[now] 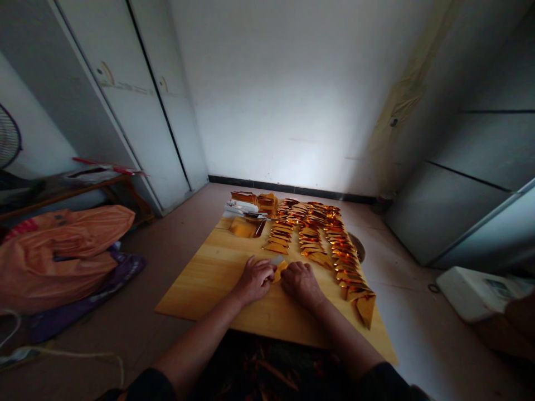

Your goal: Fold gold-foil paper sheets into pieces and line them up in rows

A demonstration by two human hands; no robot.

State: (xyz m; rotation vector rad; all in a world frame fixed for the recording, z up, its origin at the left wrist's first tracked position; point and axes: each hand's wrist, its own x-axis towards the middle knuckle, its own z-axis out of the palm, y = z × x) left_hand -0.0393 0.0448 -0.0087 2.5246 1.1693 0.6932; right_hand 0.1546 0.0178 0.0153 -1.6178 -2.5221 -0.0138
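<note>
Both my hands rest on a low wooden table (209,278), close together near its middle. My left hand (256,279) and my right hand (301,283) have their fingers curled and pinch a small piece of gold paper (279,269) between them. Just beyond my hands, rows of folded gold paper pieces (334,245) overlap one another and run from the far edge of the table down its right side. A stack of flat gold sheets (244,227) lies at the far left of the table.
Orange and purple bags (67,253) lie on the floor to the left, below a wooden bench (67,192). White cupboard doors (137,106) stand at the back left. A grey cabinet (463,206) and a white box (476,289) are on the right.
</note>
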